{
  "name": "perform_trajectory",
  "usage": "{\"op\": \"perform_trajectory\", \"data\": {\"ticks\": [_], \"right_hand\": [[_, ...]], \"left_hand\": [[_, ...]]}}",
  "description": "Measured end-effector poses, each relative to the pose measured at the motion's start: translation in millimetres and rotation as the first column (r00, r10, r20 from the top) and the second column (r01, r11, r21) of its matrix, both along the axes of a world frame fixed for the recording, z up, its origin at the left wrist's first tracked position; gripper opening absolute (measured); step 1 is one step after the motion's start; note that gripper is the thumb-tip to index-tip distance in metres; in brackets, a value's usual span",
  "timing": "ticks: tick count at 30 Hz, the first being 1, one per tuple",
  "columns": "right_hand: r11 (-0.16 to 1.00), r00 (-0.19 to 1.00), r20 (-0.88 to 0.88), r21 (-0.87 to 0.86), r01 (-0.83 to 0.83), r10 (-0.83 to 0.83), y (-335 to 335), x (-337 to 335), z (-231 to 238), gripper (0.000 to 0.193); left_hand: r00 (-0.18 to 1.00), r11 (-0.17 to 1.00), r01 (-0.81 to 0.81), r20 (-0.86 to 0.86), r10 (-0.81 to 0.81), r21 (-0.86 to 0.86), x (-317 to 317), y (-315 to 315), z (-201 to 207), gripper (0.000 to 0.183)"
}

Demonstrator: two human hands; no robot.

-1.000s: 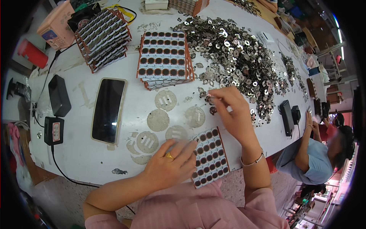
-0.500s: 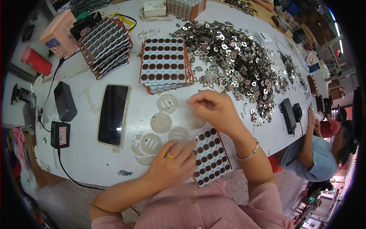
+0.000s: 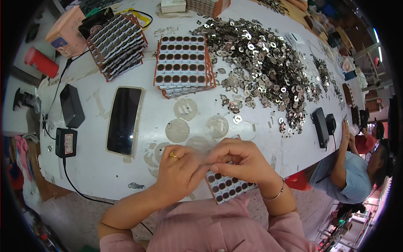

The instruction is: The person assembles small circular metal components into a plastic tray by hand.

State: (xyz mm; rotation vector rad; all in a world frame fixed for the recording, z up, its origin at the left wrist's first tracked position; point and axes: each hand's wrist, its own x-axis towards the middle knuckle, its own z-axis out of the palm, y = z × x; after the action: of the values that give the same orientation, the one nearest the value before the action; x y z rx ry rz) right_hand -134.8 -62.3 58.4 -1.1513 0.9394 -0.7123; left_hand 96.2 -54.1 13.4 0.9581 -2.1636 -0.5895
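White bench (image 3: 94,176), dotted sheet (image 3: 228,187) at the near edge
Right hand (image 3: 239,161) is back from the metal bits (image 3: 260,59), pinched over the sheet by the curled left hand (image 3: 178,172); can't tell if anything's gripped.

Circuit-board panel (image 3: 228,186): one, rectangular, white-faced, reddish-brown at the edge, bearing rows of dark round discs. Position: lower centre of the frame, face up, set askew. Upper part largely hidden by the right hand (image 3: 242,163); a corner shows above it. Visible discs sit in regular rows.
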Motion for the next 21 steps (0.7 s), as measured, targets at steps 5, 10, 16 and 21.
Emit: {"op": "perform_trajectory", "data": {"ticks": [5,10,16,21], "right_hand": [[0.988,0.954,-0.260,-0.017,0.150,-0.150,-6.2,-22.1,-8.4,0.015],[0.986,0.864,-0.494,-0.163,0.019,-0.099,-0.1,-23.0,-8.2,0.015],[0.930,0.801,-0.563,-0.367,-0.018,-0.206,-4.1,-18.9,-14.1,0.015],[0.893,0.808,-0.560,-0.439,-0.101,-0.184,-3.5,-16.7,-17.5,0.016]], "left_hand": [[0.996,0.992,0.061,0.072,-0.053,-0.107,-9.2,5.1,-5.0,0.028],[0.967,0.962,0.163,0.230,-0.111,-0.220,-16.1,13.9,-7.6,0.039],[0.963,0.959,0.176,0.241,-0.122,-0.220,-17.0,14.1,-8.7,0.044],[0.959,0.959,0.157,0.267,-0.091,-0.237,-18.1,12.7,-3.9,0.038]]}}
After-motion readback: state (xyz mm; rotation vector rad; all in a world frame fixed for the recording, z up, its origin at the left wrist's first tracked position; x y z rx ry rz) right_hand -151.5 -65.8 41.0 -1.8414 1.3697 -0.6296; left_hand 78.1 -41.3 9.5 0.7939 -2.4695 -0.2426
